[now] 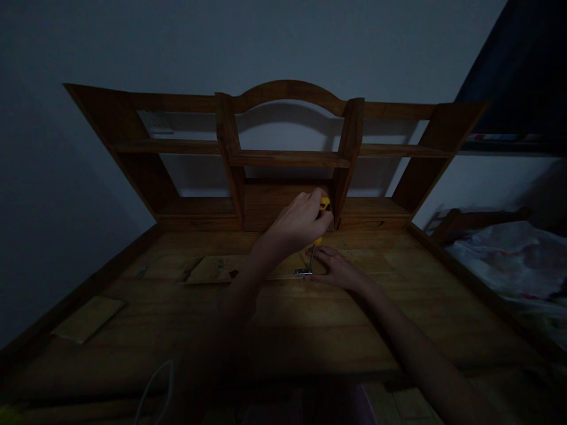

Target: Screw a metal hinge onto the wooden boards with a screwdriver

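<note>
My left hand (301,221) is closed around the yellow and black handle of a screwdriver (318,241), whose metal shaft slants down. Its tip meets or nearly meets a small shiny metal piece (303,272), perhaps a hinge or bracket, at the front edge of a long wooden board (266,267). My right hand (335,268) lies low over the board, thumb and fingers apart on either side of the shaft. Its thumb is beside the metal piece; whether it presses on it I cannot tell in the dim light.
The board lies on a wooden desk (310,324) with a shelf unit (290,158) at the back. A flat wooden piece (90,319) and a small metallic item (142,272) lie at left. A white cable (170,378) loops at the front. Plastic-covered things (509,254) stand at right.
</note>
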The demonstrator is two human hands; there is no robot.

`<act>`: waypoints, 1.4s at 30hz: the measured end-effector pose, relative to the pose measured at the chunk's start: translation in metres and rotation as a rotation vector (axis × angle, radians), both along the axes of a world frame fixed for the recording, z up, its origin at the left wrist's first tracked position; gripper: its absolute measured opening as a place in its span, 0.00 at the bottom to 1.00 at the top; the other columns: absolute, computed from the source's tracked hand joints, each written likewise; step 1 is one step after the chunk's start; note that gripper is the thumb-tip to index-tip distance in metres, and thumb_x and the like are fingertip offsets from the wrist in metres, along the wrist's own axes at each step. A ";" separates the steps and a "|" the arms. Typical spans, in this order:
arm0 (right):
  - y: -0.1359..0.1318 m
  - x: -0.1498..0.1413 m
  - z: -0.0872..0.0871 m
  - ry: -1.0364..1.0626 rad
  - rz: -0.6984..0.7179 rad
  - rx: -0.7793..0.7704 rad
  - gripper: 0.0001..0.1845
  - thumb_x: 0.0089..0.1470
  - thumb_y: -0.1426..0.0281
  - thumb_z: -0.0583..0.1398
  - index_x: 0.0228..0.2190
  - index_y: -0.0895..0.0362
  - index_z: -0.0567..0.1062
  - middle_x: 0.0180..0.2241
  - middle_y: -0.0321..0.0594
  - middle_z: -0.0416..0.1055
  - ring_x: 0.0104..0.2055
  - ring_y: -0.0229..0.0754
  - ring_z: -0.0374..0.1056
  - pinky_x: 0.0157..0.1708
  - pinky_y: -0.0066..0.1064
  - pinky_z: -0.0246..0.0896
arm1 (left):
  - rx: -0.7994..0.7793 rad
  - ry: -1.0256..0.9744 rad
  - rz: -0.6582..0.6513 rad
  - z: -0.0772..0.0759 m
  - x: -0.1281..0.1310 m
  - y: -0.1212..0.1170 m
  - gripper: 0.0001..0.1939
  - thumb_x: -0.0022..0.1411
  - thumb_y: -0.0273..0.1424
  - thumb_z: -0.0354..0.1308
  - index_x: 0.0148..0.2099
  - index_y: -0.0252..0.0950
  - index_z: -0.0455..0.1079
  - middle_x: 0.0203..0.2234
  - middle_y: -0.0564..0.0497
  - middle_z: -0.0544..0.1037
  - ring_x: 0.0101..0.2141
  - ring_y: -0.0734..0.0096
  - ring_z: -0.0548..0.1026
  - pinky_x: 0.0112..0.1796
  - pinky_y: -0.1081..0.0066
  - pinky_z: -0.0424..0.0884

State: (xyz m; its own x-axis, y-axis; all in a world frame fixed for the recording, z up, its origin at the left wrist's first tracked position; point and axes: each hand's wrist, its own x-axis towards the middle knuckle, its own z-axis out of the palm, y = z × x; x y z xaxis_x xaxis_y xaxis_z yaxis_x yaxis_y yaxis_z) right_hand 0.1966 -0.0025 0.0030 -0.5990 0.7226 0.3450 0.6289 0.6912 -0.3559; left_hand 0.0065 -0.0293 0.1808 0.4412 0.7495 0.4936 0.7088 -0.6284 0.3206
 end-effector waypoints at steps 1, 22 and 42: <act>0.000 0.000 0.001 0.001 0.010 -0.002 0.37 0.53 0.47 0.64 0.58 0.51 0.69 0.56 0.48 0.69 0.58 0.54 0.65 0.59 0.48 0.61 | 0.023 0.005 0.004 -0.001 0.000 0.000 0.13 0.68 0.33 0.50 0.52 0.34 0.66 0.43 0.43 0.75 0.46 0.58 0.73 0.49 0.58 0.69; 0.000 0.000 0.003 -0.001 0.029 -0.001 0.35 0.54 0.47 0.63 0.57 0.52 0.69 0.54 0.47 0.70 0.57 0.53 0.66 0.58 0.46 0.62 | 0.075 -0.009 0.032 0.000 0.004 -0.008 0.17 0.64 0.27 0.52 0.54 0.38 0.65 0.46 0.45 0.75 0.45 0.59 0.75 0.47 0.62 0.71; -0.001 0.000 0.001 0.008 0.014 0.010 0.36 0.53 0.47 0.64 0.58 0.53 0.69 0.56 0.48 0.69 0.59 0.54 0.65 0.59 0.47 0.60 | 0.125 -0.052 -0.044 -0.001 -0.005 0.004 0.15 0.62 0.23 0.51 0.50 0.37 0.69 0.43 0.47 0.76 0.44 0.64 0.74 0.48 0.64 0.68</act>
State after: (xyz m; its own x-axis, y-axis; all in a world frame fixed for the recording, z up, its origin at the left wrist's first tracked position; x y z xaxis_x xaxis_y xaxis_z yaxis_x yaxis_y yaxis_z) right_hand 0.1967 -0.0031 0.0039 -0.6065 0.7104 0.3572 0.6159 0.7038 -0.3540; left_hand 0.0011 -0.0250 0.1801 0.4438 0.6613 0.6047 0.6639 -0.6959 0.2738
